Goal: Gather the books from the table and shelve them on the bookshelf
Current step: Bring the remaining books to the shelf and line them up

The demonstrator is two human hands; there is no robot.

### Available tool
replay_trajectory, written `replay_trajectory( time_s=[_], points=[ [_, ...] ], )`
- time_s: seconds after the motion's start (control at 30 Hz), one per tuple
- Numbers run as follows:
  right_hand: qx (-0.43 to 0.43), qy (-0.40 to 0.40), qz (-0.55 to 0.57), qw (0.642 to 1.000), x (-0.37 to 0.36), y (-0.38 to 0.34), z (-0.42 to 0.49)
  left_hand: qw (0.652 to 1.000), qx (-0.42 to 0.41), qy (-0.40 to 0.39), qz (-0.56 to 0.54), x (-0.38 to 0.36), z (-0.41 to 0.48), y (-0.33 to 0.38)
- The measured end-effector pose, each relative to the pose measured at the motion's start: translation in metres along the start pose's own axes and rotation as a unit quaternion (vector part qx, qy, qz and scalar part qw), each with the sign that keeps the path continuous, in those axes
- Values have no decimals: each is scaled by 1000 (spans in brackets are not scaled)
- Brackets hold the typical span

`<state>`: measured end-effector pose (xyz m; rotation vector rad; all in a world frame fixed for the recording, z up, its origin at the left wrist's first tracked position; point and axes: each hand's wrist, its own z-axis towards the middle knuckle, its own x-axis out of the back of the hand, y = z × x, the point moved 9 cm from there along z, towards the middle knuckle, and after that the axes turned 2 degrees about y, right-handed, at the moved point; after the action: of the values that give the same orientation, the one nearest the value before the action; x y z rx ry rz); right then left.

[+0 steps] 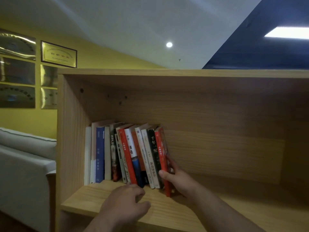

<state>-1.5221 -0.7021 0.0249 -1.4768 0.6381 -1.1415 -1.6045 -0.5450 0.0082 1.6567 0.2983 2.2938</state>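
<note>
A row of several books [127, 154] stands at the left end of a wooden bookshelf [217, 148], leaning left against its side wall. The rightmost one is a red book [163, 158]. My right hand [178, 178] grips that red book, thumb on its spine and fingers on its right cover. My left hand [127, 203] rests on the shelf board just in front of the books, fingers curled, their tips near the bottom of a dark blue book [138, 171]. It holds nothing that I can see.
The shelf board [242, 213] runs bare to the right of the books. A grey sofa [25, 164] stands left of the bookshelf. Framed plaques [58, 54] hang on the yellow wall behind.
</note>
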Motion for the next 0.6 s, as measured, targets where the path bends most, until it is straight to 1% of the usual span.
replay_trajectory(
  time_s=[0.3,0.47,0.53,0.6],
  points=[
    [42,0,32,999,-4,1,22,1000,4,-1,-4,-1,0,0],
    [98,35,14,994,-8,0,23,999,27,-11,-14,2,-5,-1],
    [110,46,-10,993,-10,-3,21,997,50,9,-61,5,-8,-5],
    [131,57,-22,990,-8,-6,21,984,87,47,-149,13,-8,-18]
  ],
)
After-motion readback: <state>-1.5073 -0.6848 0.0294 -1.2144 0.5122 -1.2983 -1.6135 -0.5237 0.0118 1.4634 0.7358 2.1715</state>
